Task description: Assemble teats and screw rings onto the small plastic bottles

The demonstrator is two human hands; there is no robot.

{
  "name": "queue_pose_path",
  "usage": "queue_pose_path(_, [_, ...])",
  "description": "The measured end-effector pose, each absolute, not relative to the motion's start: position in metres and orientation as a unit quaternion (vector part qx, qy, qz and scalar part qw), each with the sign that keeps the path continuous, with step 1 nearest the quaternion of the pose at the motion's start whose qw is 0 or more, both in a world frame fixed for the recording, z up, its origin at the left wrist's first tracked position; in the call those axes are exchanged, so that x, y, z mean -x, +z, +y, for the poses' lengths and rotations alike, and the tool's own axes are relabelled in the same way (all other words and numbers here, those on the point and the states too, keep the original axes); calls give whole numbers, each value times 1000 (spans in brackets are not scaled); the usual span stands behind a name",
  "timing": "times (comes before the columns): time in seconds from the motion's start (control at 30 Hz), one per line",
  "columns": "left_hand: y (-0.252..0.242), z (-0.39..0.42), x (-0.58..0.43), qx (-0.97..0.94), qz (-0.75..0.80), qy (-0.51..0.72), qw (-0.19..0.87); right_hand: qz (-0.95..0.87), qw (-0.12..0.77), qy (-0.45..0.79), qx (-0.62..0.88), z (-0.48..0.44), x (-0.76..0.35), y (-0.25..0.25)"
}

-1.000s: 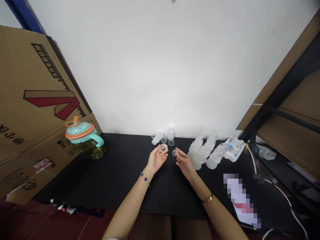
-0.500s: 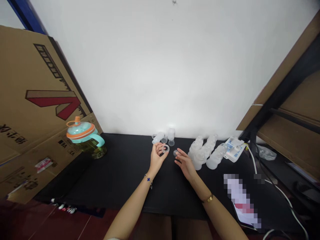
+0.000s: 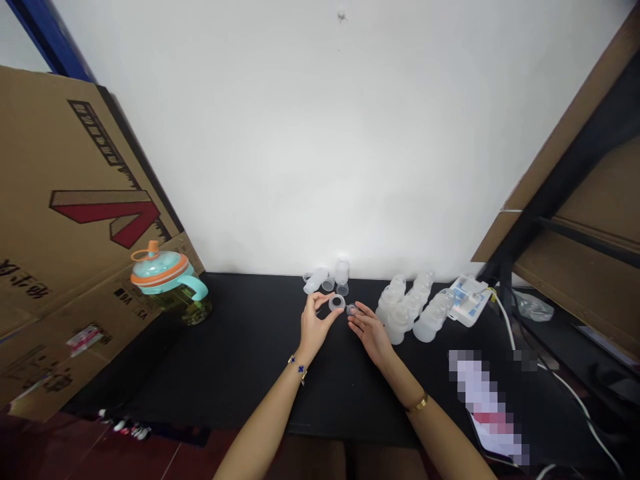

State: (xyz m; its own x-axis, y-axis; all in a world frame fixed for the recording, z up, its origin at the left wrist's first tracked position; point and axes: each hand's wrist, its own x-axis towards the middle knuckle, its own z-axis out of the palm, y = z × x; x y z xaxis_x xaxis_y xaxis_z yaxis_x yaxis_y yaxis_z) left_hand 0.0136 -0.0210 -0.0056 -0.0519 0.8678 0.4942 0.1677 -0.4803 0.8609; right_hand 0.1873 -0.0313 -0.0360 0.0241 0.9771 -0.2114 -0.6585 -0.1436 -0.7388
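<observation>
My left hand (image 3: 317,322) pinches a translucent plastic ring (image 3: 331,303), like a bottle collar, between thumb and fingers, its round opening facing me. A small clear round part with a rim (image 3: 352,310), possibly a bottle teat, is held at the fingertips of my right hand (image 3: 371,333). The two parts are close together, almost touching, above the black table (image 3: 240,360). Behind the hands, near the wall, are a few loose translucent pieces: a small bottle lying tilted (image 3: 316,281) and an upright one (image 3: 342,271). Fingers hide part of both held pieces.
Several frosted small bottles (image 3: 399,321) stand grouped right of my right hand. Beyond them is a white power strip (image 3: 469,300) with cables. A phone (image 3: 493,420) lies front right. On the left stand a turquoise-lidded jug (image 3: 173,283) and large cardboard boxes (image 3: 50,153).
My hands have come closer together, bringing the ring and the small clear part nearly into contact. The ring has moved slightly right. The whole view has shifted a little.
</observation>
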Motion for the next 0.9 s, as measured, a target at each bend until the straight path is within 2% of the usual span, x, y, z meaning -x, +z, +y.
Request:
queue_pose_path(0.27, [-9, -20, -13, -648, 418, 569, 285, -220, 617, 660, 368, -28, -186, -41])
queue_pose_path(0.57, [-19, -16, -14, -730, 419, 505, 190, -234, 582, 689, 364, -33, -185, -36])
queue_pose_path(0.9, [-22, -15, -15, -750, 409, 483, 190, -255, 564, 692, 371, -35, -186, -34])
